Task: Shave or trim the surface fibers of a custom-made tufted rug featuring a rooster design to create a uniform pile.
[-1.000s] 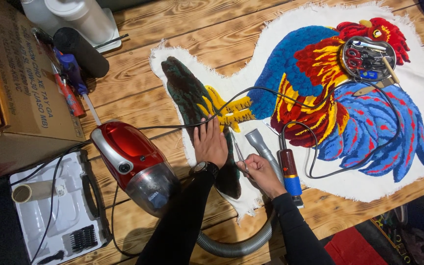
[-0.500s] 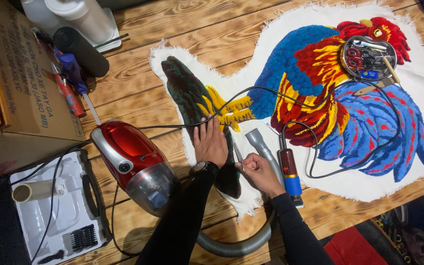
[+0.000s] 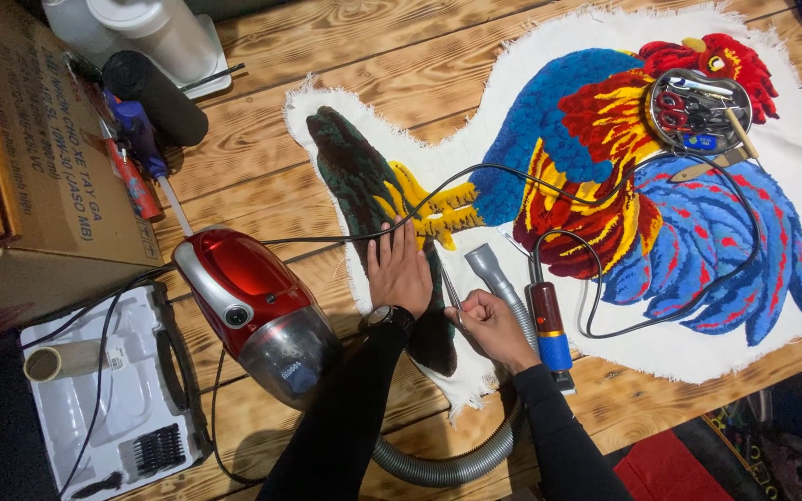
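I've got my left hand (image 3: 399, 272) spread flat, pressing the rooster rug (image 3: 605, 176) down on the plank surface (image 3: 262, 176). My right hand (image 3: 486, 327) is closed around small scissors (image 3: 451, 292), blades at the dark tail just beside my left fingers. The red vacuum (image 3: 252, 301) sits left of my left wrist, its grey hose (image 3: 447, 459) curling under both forearms; a tool tray (image 3: 698, 111) rests far off beyond my right hand.
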